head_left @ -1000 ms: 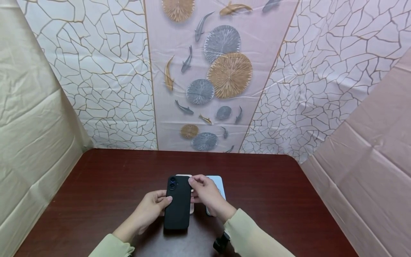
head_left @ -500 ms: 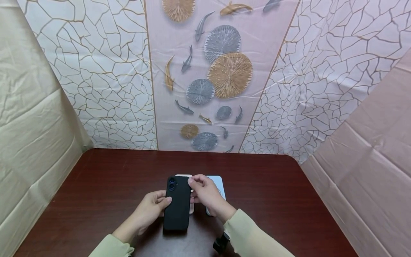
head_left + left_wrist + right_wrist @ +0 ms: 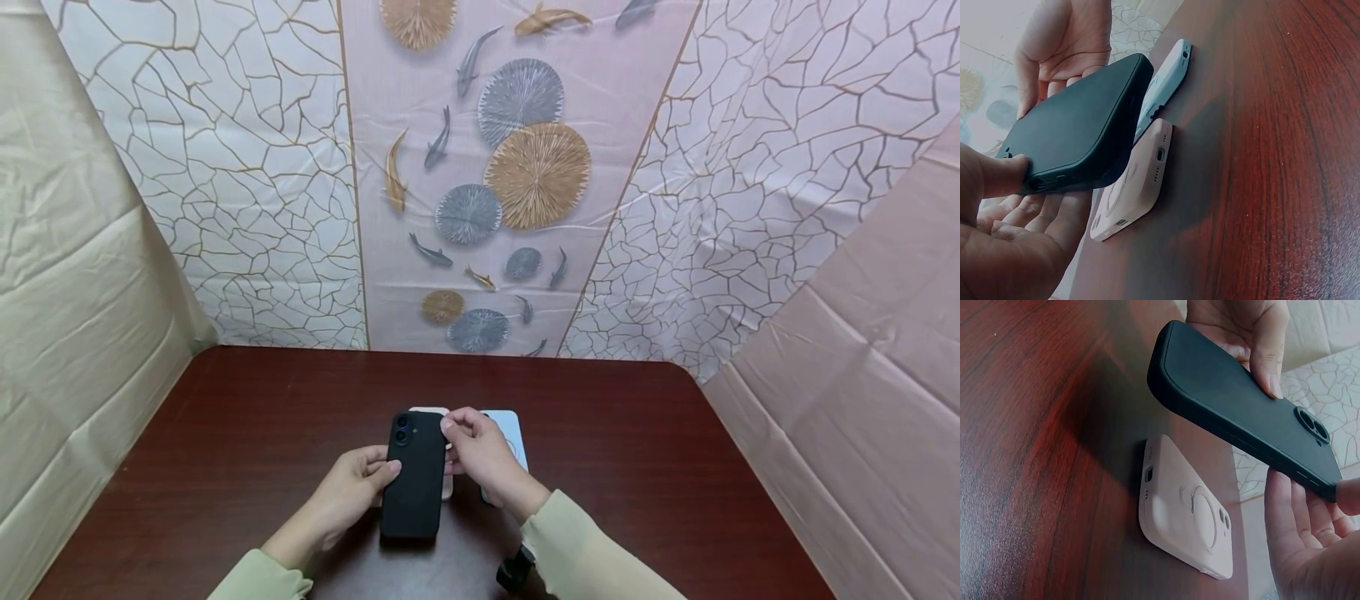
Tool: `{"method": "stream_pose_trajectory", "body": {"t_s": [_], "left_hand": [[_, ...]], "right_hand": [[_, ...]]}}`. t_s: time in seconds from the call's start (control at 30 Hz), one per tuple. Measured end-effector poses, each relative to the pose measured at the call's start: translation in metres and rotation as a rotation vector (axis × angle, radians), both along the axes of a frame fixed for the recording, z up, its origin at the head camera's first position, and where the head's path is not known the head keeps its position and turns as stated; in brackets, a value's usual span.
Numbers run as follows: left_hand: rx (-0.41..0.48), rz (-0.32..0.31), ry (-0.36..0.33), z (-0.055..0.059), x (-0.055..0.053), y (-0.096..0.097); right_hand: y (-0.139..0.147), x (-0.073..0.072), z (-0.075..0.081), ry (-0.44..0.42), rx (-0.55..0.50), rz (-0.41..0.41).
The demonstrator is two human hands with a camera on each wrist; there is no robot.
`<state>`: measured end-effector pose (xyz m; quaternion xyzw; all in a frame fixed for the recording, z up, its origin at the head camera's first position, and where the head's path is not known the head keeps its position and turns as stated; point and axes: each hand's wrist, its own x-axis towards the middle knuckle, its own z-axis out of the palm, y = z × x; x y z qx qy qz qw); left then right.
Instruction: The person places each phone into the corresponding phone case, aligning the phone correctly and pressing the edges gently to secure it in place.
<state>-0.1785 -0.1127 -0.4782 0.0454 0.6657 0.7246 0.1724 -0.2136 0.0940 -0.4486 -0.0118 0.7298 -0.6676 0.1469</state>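
Both hands hold a phone in a black case (image 3: 412, 492) above the table, its back with two camera lenses facing up. My left hand (image 3: 347, 486) grips its left edge, with the thumb on the back and fingers underneath. At the top right corner, my right hand (image 3: 483, 457) pinches the case between thumb and fingers. Under it on the table lies a pink phone case (image 3: 1179, 509) with a ring on its back; whether a phone is inside I cannot tell. Beside that, partly behind my right hand, lies a light blue phone case (image 3: 507, 429).
The dark red wooden table (image 3: 637, 467) extends to both sides of the hands. Patterned cloth (image 3: 465, 167) hangs behind it, with plain pale cloth at the left and right. A small black object (image 3: 514, 570) shows by the right sleeve.
The lower end of the black phone has shifted very slightly to the left. Both hands keep the same hold, and the cases on the table stay in place.
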Motion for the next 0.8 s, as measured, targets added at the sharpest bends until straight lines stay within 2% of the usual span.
{"method": "stream_pose_trajectory", "body": {"t_s": [0.47, 0.57, 0.63, 0.7, 0.8], "left_hand": [[-0.008, 0.004, 0.004, -0.001, 0.0, 0.001], [-0.023, 0.012, 0.0, -0.001, -0.001, 0.001], [-0.035, 0.045, 0.01, 0.001, -0.002, 0.003], [-0.059, 0.105, 0.03, 0.003, -0.004, 0.004], [-0.092, 0.213, 0.048, 0.007, -0.007, 0.005]], "right_hand": [[-0.001, 0.002, -0.004, 0.02, 0.01, -0.001], [-0.003, 0.008, 0.007, 0.028, 0.03, -0.011], [-0.004, 0.008, 0.008, 0.032, 0.038, -0.018], [-0.006, 0.009, 0.008, 0.035, 0.041, -0.02], [-0.007, 0.005, -0.006, 0.035, 0.035, -0.012]]}}
